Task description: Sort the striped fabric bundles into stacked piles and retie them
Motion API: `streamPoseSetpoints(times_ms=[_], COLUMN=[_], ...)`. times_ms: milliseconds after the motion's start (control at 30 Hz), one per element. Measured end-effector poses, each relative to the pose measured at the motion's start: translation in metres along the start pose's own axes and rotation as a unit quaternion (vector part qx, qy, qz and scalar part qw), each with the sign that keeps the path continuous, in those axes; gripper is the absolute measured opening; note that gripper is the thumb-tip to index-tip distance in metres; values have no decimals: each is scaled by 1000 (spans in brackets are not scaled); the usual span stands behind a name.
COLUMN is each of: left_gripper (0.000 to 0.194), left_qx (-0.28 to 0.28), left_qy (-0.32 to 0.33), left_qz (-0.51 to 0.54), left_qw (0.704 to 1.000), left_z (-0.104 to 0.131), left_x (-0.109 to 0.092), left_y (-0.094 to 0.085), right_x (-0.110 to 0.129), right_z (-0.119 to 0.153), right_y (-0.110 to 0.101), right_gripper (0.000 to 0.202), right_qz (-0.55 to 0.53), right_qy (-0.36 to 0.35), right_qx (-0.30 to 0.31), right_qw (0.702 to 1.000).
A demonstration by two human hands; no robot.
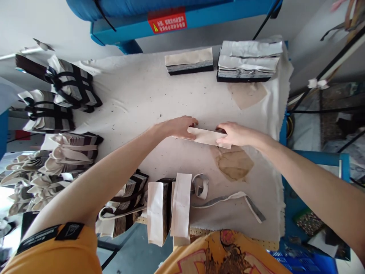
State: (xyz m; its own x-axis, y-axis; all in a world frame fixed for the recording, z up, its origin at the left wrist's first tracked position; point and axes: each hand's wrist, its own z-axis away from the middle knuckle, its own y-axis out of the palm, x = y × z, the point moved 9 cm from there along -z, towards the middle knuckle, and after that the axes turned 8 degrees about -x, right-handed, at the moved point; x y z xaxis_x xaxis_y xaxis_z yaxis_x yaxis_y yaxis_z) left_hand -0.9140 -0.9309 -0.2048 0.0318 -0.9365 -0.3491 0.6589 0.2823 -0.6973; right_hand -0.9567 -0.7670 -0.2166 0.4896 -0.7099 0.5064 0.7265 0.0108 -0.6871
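A flat, pale rectangular strip [205, 136] lies across the middle of the cloth-covered table, tilted slightly down to the right. My left hand [182, 127] grips its left end, fingers curled over the far edge and thumb on top. At the right end, my right hand [232, 134] holds the strip in the same way, fingers bent around it. Part of the strip's left end is hidden under my left hand. Just below my right hand is a brown stain [235, 164] on the cloth.
Stacks of strips stand at the back [189, 61] and back right [249, 61]. Tied bundles [72, 83] line the left side. Two upright stacks [155, 213] [181, 205] and a loose grey-white band [222, 199] lie near the front edge. A blue machine [216, 17] is behind the table.
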Motion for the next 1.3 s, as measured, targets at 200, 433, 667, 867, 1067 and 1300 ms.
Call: streamPoseSetpoints(times_ms=[200, 433, 667, 867, 1067, 1300], left_gripper=[51, 43, 44, 38, 48, 26], left_qx=[-100, -199, -178, -129, -129, -323], left_qy=[62, 173, 153, 24, -90, -159], left_qz=[-63, -210, -251, -56, 277, 518], left_qw=[991, 941, 939, 990, 948, 776], left_z=[8, 41, 38, 41, 30, -14], left_x=[-13, -36, -33, -1, 75, 153], left_y=[7, 45, 51, 25, -32, -93], right_x=[27, 36, 25, -1, -8, -6], right_z=[19, 63, 62, 48, -11, -117], right_y=[4, 37, 47, 19, -27, -53], right_gripper=[36, 39, 40, 32, 30, 28], right_qz=[165, 275, 270, 49, -509, -721], right_qy=[-94, -141, -133, -23, 86, 217], right_qx=[-101, -214, -215, -176, -165, -296], right_qw=[977, 927, 929, 983, 841, 588])
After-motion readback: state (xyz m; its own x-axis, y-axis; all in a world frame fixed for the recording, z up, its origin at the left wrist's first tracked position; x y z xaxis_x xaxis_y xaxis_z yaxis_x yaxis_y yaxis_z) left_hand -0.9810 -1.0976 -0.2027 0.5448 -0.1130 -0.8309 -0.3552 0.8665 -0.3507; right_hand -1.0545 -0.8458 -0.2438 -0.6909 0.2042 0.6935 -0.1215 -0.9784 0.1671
